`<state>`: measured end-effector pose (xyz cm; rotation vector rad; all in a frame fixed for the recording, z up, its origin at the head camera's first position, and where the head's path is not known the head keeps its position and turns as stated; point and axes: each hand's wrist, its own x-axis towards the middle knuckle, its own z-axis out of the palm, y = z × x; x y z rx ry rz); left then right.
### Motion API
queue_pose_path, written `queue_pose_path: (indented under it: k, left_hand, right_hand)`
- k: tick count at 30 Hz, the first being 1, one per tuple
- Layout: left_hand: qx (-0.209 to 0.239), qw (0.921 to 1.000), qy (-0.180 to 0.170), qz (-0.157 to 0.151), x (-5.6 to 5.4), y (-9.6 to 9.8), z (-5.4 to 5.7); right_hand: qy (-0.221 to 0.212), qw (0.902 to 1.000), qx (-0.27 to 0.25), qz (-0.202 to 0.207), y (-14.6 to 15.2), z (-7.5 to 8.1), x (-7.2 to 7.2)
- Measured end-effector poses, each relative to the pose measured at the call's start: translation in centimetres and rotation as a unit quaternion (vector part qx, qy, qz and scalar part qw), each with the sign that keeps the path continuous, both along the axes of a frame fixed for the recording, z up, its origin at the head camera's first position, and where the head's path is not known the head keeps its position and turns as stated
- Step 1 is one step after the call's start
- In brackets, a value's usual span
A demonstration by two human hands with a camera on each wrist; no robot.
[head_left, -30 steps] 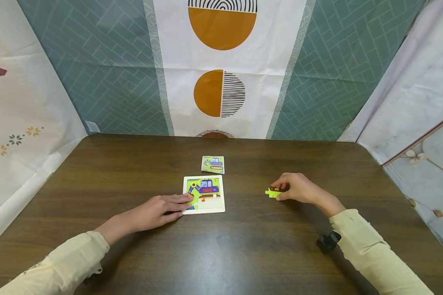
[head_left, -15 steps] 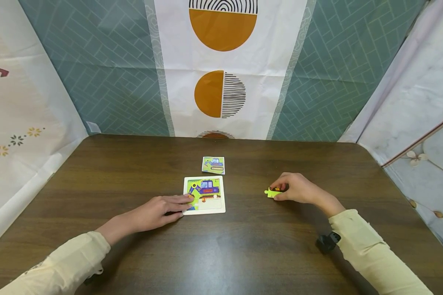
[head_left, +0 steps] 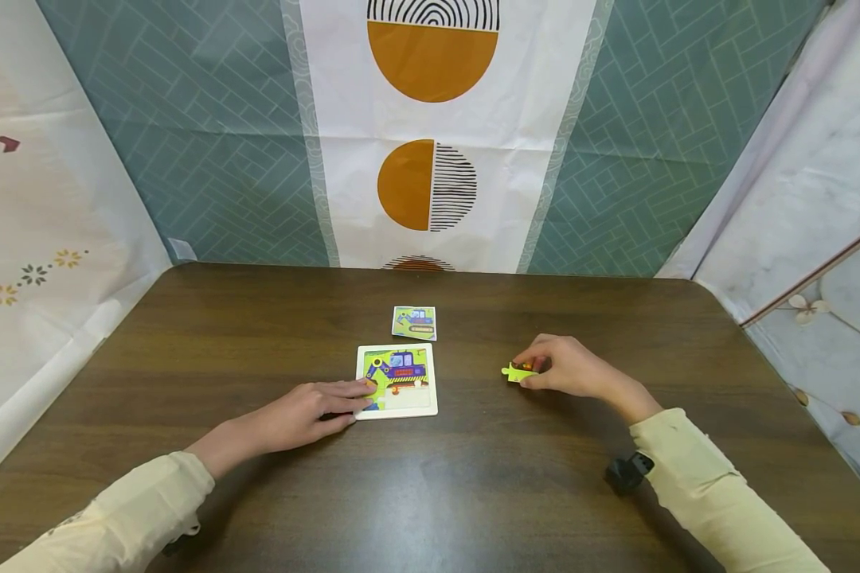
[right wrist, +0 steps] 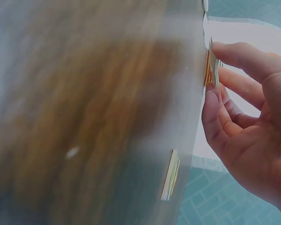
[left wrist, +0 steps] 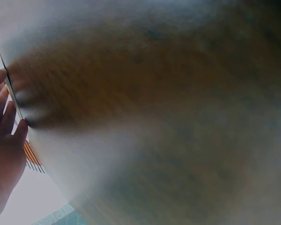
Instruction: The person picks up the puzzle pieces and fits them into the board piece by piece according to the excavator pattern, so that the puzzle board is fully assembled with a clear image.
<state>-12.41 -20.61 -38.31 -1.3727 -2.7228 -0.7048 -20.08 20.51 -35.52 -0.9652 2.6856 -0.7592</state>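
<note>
A jigsaw puzzle in a white frame lies on the table, its picture a blue excavator on green, with a pale bare area at the lower right. My left hand rests its extended fingertips on the frame's left side; the left wrist view has this hand at its left edge. To the right of the frame, my right hand pinches a green puzzle piece between thumb and fingers. In the right wrist view this piece appears edge-on, partly covered by the fingers.
A small excavator picture card lies just behind the frame. Both stand on a dark wooden table with patterned cloths behind and at the sides. In the right wrist view a small flat, light-edged thing lies on the table near the right hand.
My right hand has moved a little left with the puzzle piece, toward the frame. The left hand has stayed in place on the frame.
</note>
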Motion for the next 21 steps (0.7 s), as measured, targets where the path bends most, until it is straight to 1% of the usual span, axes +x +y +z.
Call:
queue_pose_path:
  k: [4,14,21]
  left_hand:
    - [0.002,1.0,0.003,-0.003,0.0,0.0,0.0]
    - [0.009,0.9998,0.017,-0.008,0.0,0.1,0.1]
    - [0.009,0.9998,0.016,-0.007,0.0,0.0,0.0]
  right_hand:
    - [-0.002,1.0,-0.003,0.001,-0.8,0.1,0.0]
    - [-0.006,0.9996,-0.016,0.021,-2.7,0.6,-0.1]
    - [-0.003,0.9995,-0.019,0.026,-4.3,0.8,-0.1]
